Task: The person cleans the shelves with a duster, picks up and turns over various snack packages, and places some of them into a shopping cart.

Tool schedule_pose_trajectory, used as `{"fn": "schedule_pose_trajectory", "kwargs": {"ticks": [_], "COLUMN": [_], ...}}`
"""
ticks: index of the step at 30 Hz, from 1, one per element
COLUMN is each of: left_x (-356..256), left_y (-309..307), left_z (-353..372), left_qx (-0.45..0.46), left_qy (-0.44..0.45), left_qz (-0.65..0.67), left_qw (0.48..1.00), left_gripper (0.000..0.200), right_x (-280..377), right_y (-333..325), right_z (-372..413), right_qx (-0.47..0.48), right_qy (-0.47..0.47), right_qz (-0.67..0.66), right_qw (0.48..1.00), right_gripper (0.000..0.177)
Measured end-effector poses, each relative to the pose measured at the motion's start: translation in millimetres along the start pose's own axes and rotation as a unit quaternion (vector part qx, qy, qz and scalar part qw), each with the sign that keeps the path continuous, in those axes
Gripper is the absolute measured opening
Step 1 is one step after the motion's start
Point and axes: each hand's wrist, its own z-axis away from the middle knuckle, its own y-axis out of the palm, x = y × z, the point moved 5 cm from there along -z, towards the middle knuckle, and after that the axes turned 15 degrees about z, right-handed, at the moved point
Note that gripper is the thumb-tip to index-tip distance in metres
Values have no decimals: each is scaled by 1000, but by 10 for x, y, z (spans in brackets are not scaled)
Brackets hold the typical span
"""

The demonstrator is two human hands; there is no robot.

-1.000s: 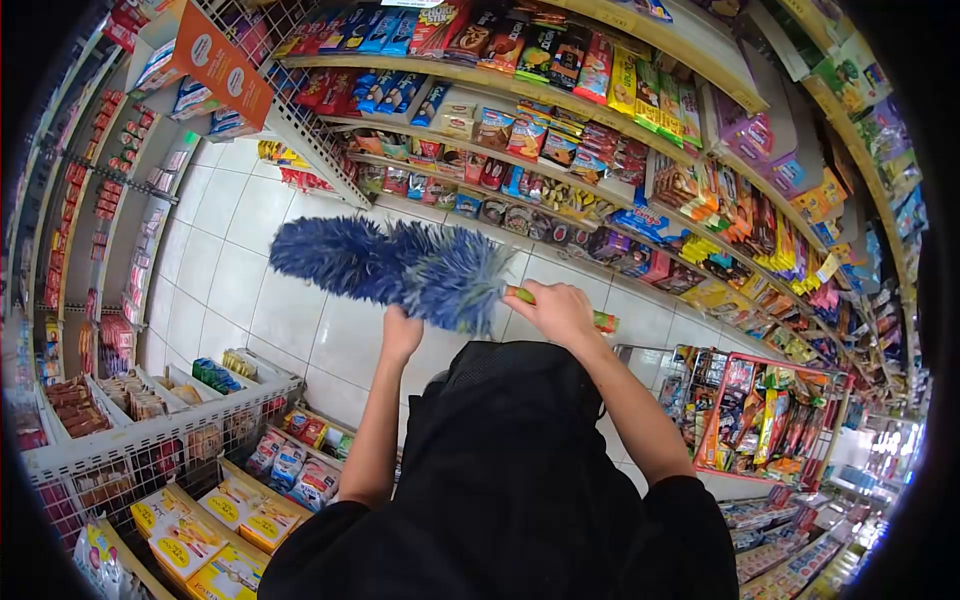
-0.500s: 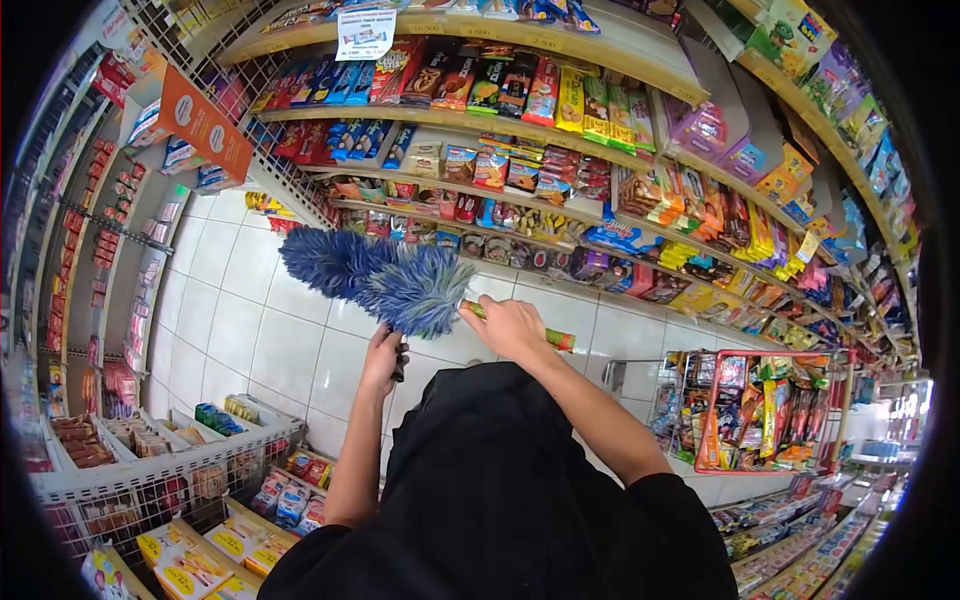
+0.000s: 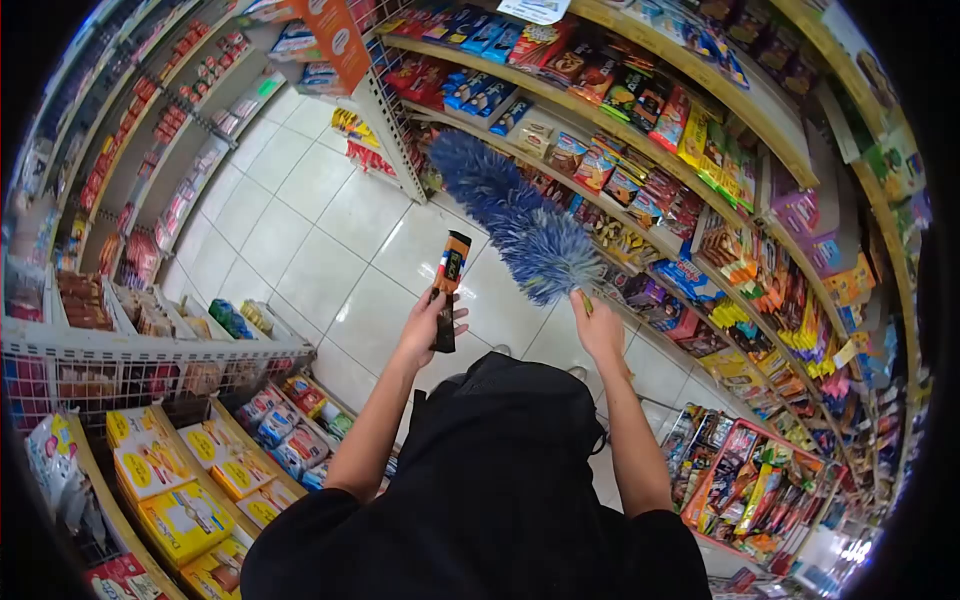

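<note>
In the head view, the left hand (image 3: 425, 325) is closed around the lower part of a slim black and orange wrapped packet (image 3: 452, 280), which stands nearly upright in the view above the white tiled floor (image 3: 345, 265). The right hand (image 3: 602, 335) is clamped on the short green handle of a fluffy blue duster (image 3: 520, 215), whose paler end lies just beside the fingers. The two hands are apart, the packet well clear of the duster.

The duster slants toward the left end of the long tiered snack shelf (image 3: 640, 145), its dark tip near the white wire panel (image 3: 395, 140) there; whether it touches the shelf edge cannot be told. Blue packets (image 3: 490, 97) lie behind the front edge near that end.

At the lower left, a white wire-fronted rack (image 3: 150, 348) carries small packs, with yellow and white boxes (image 3: 185, 520) below its front edge. At the lower right, a red-framed wire basket (image 3: 712, 470) holds many colourful packets.
</note>
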Motion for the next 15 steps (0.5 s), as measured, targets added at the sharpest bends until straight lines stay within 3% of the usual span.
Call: {"fn": "schedule_pose_trajectory", "kwargs": {"ticks": [4,6,9,13,15], "left_x": [40,27,70,51,60], "left_y": [-6,163,263,295,167], "left_z": [-156,-140,-222,-250,-306], "left_qx": [4,33,78,117,78], "left_qy": [-37,-35,-105,-53,-45], "left_qz": [38,35,-25,13,72], "left_qw": [999,998,991,992,993], "left_gripper": [35,34,36,32,34], "right_x": [106,195,209,64,-15], "right_y": [-11,-65,-23,29,39], "right_z": [197,232,146,75,122], "right_qx": [9,9,3,-12,1], "right_qy": [-43,-60,-60,1,12], "right_qz": [-85,-38,13,51,17], "right_qw": [995,997,998,999,1000], "right_gripper": [48,49,50,52,52]}}
